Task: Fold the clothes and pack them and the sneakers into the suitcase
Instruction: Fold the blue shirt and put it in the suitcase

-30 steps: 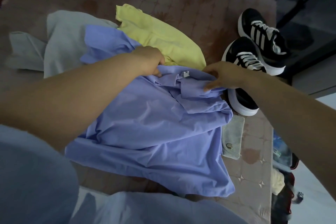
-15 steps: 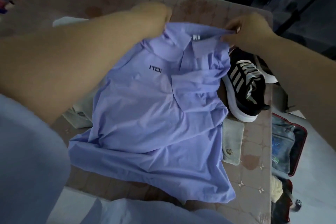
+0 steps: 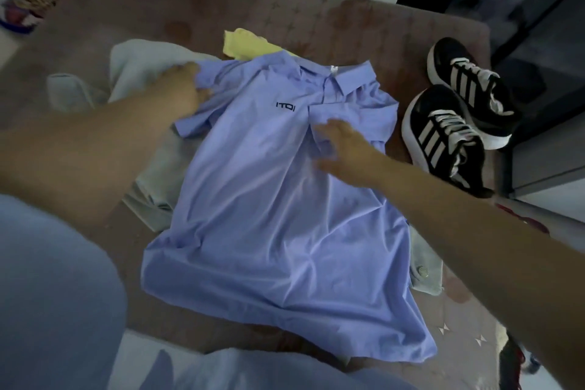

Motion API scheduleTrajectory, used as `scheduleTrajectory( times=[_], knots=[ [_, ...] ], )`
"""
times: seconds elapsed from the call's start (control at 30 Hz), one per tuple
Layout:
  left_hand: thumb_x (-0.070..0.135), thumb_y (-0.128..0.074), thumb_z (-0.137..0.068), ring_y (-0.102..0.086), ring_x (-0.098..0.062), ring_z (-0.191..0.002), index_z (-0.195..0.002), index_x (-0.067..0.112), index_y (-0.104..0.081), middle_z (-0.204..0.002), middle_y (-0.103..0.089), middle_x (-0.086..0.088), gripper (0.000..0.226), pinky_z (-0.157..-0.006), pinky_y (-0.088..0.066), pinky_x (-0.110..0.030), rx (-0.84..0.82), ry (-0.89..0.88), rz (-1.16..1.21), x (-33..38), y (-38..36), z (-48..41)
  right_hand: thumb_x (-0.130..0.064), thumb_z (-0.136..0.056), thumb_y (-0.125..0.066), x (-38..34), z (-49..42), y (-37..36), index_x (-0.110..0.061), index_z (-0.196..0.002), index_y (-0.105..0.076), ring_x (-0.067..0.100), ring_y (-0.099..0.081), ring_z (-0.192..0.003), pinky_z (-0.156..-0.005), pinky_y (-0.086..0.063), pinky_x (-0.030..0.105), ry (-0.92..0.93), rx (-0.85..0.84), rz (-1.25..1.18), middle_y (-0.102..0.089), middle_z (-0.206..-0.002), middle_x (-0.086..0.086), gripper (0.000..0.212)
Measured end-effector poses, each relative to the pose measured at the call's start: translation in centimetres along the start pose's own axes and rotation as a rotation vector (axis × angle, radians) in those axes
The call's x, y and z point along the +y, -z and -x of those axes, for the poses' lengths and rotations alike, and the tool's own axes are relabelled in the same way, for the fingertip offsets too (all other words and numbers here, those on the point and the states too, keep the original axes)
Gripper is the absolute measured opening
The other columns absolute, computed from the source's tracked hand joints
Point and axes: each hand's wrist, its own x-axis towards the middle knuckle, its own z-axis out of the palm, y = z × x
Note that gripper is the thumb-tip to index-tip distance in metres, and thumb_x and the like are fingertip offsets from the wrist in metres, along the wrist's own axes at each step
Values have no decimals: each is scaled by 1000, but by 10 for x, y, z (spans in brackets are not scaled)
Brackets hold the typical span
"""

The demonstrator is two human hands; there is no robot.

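Observation:
A light blue polo shirt (image 3: 269,225) with a dark chest logo lies spread front up on the brown patterned surface (image 3: 285,9), collar at the far end. My left hand (image 3: 182,89) grips the shirt's left sleeve, which is bunched. With fingers apart, my right hand (image 3: 345,149) lies flat on the chest by the placket. Two black sneakers (image 3: 456,117) with white stripes stand to the right of the shirt. A yellow garment (image 3: 243,44) peeks out beyond the collar. Pale grey-white clothing (image 3: 139,63) lies under the shirt at the left.
A grey garment piece with a metal button (image 3: 424,269) shows under the shirt's right hem. A red-edged object (image 3: 519,218), partly hidden by my right arm, lies off the surface's right edge, with dark furniture (image 3: 522,9) behind. A colourful round item (image 3: 31,3) sits at far left.
The shirt, held up by its shoulders half a second ago, now lies flat. My left hand has moved to the sleeve and my right hand has let go and pressed onto the chest.

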Motion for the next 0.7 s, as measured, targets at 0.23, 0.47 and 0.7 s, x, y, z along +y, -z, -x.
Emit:
scheduleTrajectory(
  times=[0.23,0.47,0.7],
  knots=[
    [23,-65,-86,-53,-33,-109,-116,6,-59,-115,-60,-19,35,-90,-40,-35,47,-90,165,-19,2,13,-29,-91,-54,-40,-19,-21,-8,-136,-37,37,-37,-125,-104,-31,41,-156,118,-25,-39,-137,17,53],
    [29,-67,-82,-31,-37,-132,-143,4,-24,-146,-27,-22,79,-106,-28,-37,187,196,270,-38,-16,15,-24,-89,-55,-105,-25,-29,-12,-138,-36,31,-35,-126,-105,-26,33,41,118,-4,-31,-143,10,54],
    [30,-60,-87,-27,-30,-137,-146,16,-25,-150,-31,-11,70,-111,-19,-36,156,-102,132,-48,0,-2,-23,-90,-52,-145,-49,-47,-15,-135,-48,27,-28,-136,-110,-14,29,225,233,139,-28,-151,7,46]
  ],
)
